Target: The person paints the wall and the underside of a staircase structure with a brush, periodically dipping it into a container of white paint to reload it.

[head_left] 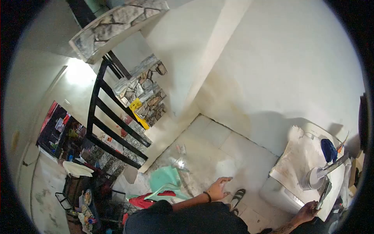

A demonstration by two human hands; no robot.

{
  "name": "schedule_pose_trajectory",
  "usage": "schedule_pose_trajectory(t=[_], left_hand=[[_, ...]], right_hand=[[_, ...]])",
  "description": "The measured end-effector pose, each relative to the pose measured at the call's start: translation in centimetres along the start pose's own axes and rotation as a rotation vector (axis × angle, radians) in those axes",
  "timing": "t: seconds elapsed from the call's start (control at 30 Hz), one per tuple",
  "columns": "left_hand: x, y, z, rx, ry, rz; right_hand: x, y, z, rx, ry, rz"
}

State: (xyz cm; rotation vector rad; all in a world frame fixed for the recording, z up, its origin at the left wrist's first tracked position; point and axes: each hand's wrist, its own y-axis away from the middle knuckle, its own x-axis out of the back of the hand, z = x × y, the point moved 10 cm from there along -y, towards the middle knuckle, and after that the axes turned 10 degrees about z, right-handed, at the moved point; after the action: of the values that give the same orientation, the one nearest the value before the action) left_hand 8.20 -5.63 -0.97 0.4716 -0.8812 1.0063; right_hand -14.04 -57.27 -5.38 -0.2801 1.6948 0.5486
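At the lower centre, my left hand [218,190] is held out over the floor with its fingers apart and nothing in it. A dark band circles that wrist. My right hand [307,211], at the lower right, is closed on the lower end of a flat, dark-bladed tool like a putty knife [324,195]. The tool leans up beside a round white tub [312,179]. Across the tub lies a long greyish flat strip [335,165]. Both rest on a stained, sheet-covered white top [288,165], where a dark blue cloth bundle [329,150] also lies.
Black stair railings [113,128] and stone-patterned steps [146,87] rise at the left. Green plastic sheeting [165,179] and red cloth [148,199] lie near my left arm. A sandalled foot [237,198] stands on the tiles. Clutter fills the lower left.
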Motion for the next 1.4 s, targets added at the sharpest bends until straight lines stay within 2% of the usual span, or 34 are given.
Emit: schedule_pose_trajectory(t=[0.07,0.1,0.17,0.2,0.23,0.3,0.33,0.37,0.43,0.47,0.5,0.57,0.6,0.63,0.7,0.73,0.83,0.87,0.9,1.0,1.07,1.2,1.27,1.33,1.4], left_hand=[[1.7,1.0,0.2,-0.038,-0.065,0.001],[-0.6,0.1,4.3,-0.075,0.066,0.130],[2.5,2.1,2.1,-0.064,0.075,0.221],[5.5,3.0,2.5,0.031,0.034,0.168],[5.8,3.0,2.3,0.014,0.029,0.181],[6.0,2.8,1.7,-0.021,0.016,0.202],[6.5,2.5,1.6,-0.024,0.031,0.217],[7.0,2.1,1.5,-0.058,0.041,0.231],[8.4,1.2,0.7,-0.126,0.055,0.263],[8.7,0.7,0.0,-0.133,0.050,0.257],[9.2,0.3,-0.8,-0.140,0.042,0.251],[10.3,0.1,-2.8,-0.148,0.044,0.234],[10.9,0.0,-3.9,-0.151,0.052,0.222],[11.5,0.0,-5.1,-0.155,0.058,0.205],[12.8,0.3,-7.6,-0.190,0.015,0.187],[14.0,0.5,-9.0,-0.200,0.013,0.175],[17.2,0.9,-14.0,-0.176,-0.045,0.151],[18.1,1.1,-15.8,-0.155,-0.071,0.152],[18.6,1.2,-17.7,-0.145,-0.082,0.140],[19.9,0.8,-22.5,-0.127,-0.103,0.101],[19.9,0.6,-24.6,-0.124,-0.088,0.054],[15.0,0.7,-28.5,-0.144,-0.194,-0.287],[12.6,1.2,-30.0,-0.149,-0.337,-0.464],[13.0,0.6,-29.6,-0.150,-0.370,-0.453],[13.5,-0.9,-29.4,-0.146,-0.335,-0.391]], right_hand=[[-0.3,1.7,4.2,-0.109,-0.147,0.083],[-11.2,0.4,2.1,-0.353,-0.265,-0.372],[-12.0,3.6,5.5,-0.439,-0.326,-0.294],[-11.9,5.1,6.9,-0.435,-0.262,-0.292],[-14.3,6.4,7.5,-0.413,-0.223,-0.355],[-14.4,5.7,7.1,-0.278,-0.041,-0.279],[-15.6,5.6,6.9,-0.123,0.119,-0.413],[-15.0,5.6,7.9,-0.210,0.147,-0.360],[-17.9,9.0,10.0,-0.188,0.160,-0.400],[-15.5,8.1,10.0,-0.169,0.130,-0.162],[-17.9,10.0,12.3,-0.312,0.144,-0.532],[-16.8,11.0,13.0,-0.166,0.157,-0.482],[-16.0,11.3,13.8,-0.086,0.167,-0.364],[-16.6,12.6,15.1,-0.102,0.138,-0.411],[-15.9,13.7,16.9,-0.015,0.168,-0.291],[-16.9,15.2,18.7,-0.049,0.131,-0.348],[-16.8,17.9,22.8,-0.095,0.075,-0.143],[-18.2,18.7,24.4,-0.127,0.040,-0.356],[-18.4,19.5,25.3,-0.046,0.036,-0.289],[-17.4,20.8,27.6,0.012,0.097,-0.207],[-17.0,21.8,27.9,0.068,0.121,-0.134],[-18.6,23.5,26.6,0.223,0.193,-0.241],[-19.4,24.0,24.8,0.457,0.423,-0.136],[-25.7,27.1,28.5,0.059,0.196,-0.752],[-26.0,26.6,28.7,0.181,0.183,-0.523]])
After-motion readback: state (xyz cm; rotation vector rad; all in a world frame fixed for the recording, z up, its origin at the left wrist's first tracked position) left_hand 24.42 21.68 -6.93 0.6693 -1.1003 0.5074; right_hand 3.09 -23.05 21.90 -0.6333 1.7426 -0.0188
